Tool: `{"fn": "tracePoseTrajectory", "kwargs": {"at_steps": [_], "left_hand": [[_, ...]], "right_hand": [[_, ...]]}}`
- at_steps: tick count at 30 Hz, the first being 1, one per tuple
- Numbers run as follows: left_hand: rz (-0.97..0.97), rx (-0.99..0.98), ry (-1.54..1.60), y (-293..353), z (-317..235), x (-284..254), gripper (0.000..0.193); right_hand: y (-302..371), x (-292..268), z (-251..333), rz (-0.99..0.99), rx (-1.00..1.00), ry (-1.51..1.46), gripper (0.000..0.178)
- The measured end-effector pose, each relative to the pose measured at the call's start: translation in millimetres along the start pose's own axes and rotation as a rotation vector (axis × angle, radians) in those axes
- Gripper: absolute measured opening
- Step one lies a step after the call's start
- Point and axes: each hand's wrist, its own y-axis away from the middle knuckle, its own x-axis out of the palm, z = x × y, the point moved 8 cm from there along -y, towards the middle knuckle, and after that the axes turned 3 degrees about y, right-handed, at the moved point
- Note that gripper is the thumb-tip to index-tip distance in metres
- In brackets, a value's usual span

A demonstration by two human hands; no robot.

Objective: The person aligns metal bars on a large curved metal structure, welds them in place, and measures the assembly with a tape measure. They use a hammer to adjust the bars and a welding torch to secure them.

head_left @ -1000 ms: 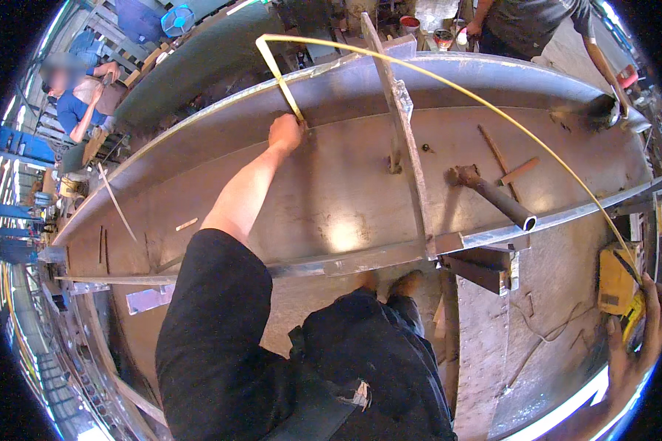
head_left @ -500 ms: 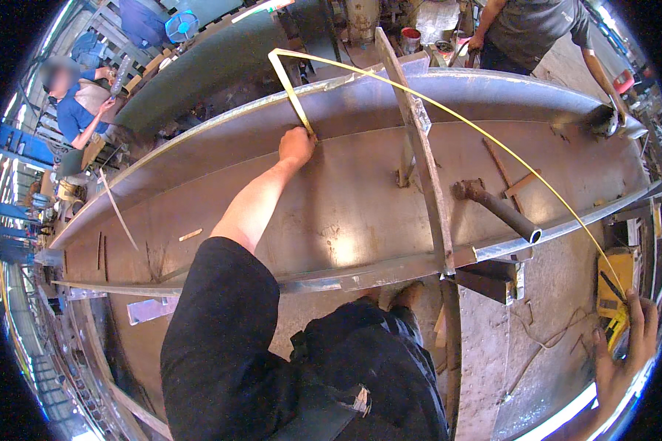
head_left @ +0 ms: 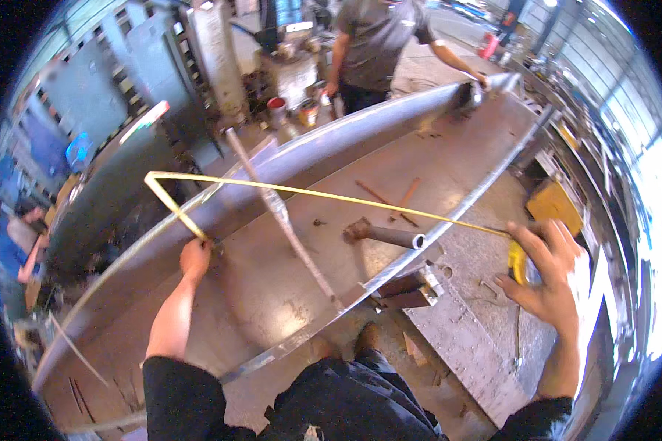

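My left hand [head_left: 195, 259] is closed on the free end of a yellow tape measure blade [head_left: 331, 195], low against the inner wall of a long curved steel trough [head_left: 254, 275]. From there the blade rises over the far rim, folds sharply, and runs across the trough to the right. On the near right side, my right hand [head_left: 555, 273] grips the yellow tape measure case [head_left: 518, 262], thumb on one side and fingers on the other. Its fingers partly cover the case.
A narrow metal bar [head_left: 293, 229] spans the trough, and a short pipe [head_left: 393, 236] lies near its near rim. Beyond the far rim stands a person [head_left: 381, 48], one hand at the trough's far end. A riveted plate [head_left: 456, 342] lies at my right.
My view has swung to the right, so the trough now slants across it. The right hand with the tape case appears farther inward and higher. The left hand stays at the trough wall.
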Motion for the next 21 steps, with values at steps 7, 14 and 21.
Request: {"fn": "tracePoseTrajectory", "kwargs": {"at_steps": [7,14,21], "left_hand": [[-0.375,0.442,0.246,54.6,-66.4,-160.4,0.029],[-0.418,0.982,-0.159,200.6,-232.5,-263.2,0.019],[-0.246,1.035,-0.245,245.3,-342.9,-206.4,0.055]], "right_hand": [[-30.7,-7.8,-7.8,-0.217,0.044,-0.193,0.088],[-75.4,22.6,67.3,-0.098,-0.392,-0.720,0.074],[-102.0,45.0,119.8,-0.096,-0.664,-1.184,0.061]]}}
